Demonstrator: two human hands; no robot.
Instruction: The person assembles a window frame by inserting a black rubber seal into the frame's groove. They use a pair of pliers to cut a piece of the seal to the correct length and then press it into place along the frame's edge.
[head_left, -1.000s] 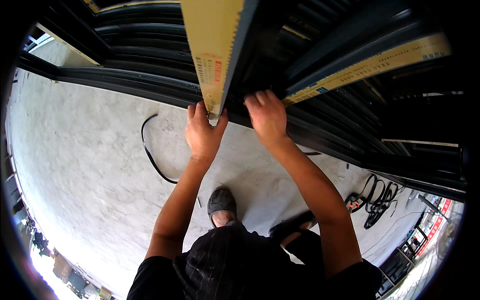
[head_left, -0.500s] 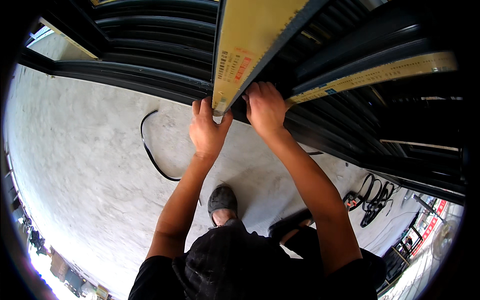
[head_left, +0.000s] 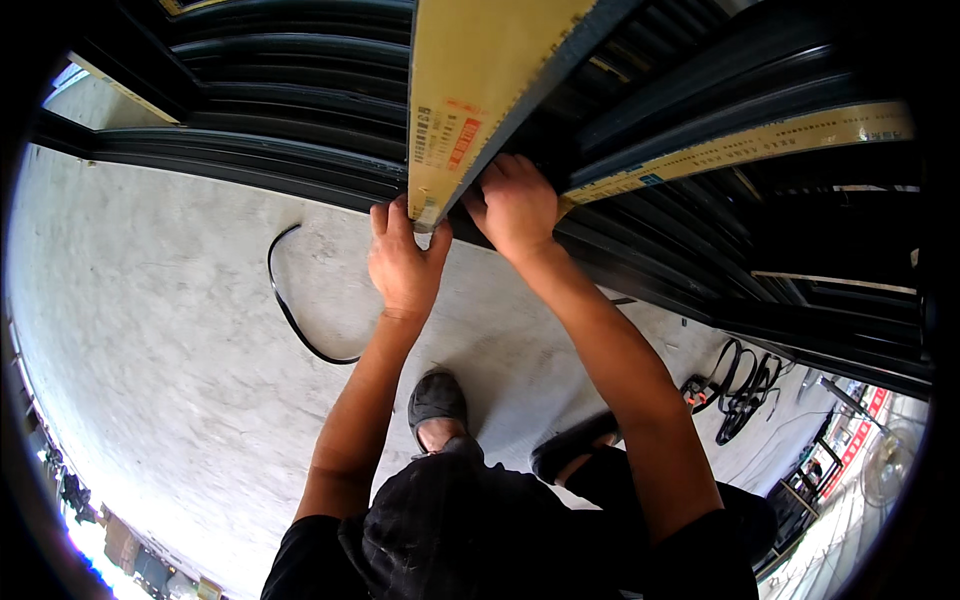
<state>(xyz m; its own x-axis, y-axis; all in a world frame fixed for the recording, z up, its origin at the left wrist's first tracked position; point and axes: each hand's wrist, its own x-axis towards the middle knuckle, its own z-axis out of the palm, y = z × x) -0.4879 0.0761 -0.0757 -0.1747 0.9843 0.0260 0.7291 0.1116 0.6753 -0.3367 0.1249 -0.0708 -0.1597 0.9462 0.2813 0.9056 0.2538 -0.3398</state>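
Your left hand [head_left: 405,268] is at the near end of the yellow-faced bar [head_left: 460,90], fingers to its left and thumb to its right, apparently closed round that end. Your right hand [head_left: 520,210] sits just right of the bar, fingers bent in against its darker side; tips hidden, so cannot tell whether they grip it or only rest there.

Key relation: bar lies ahead of you, beyond your fingers. Long axis runs away from you, leaning a little right, out past the top edge of view. Your left hand is nearer its end; your right is beside its flank, between it and a second yellow strip [head_left: 740,150] that slants off right. Bar's near end is at the front edge of the black frame [head_left: 300,181], over the pale floor [head_left: 180,260].

Count: hands, two. Wide yellow-faced bar, one. Long yellow strip to its right, one. Black frame rails, several, overlapping too much to number. Curved black cord [head_left: 271,272] on the floor to your left, one. Tangle of black loops [head_left: 742,408] to your right, one heap. Your dark shoes [head_left: 438,398], two.
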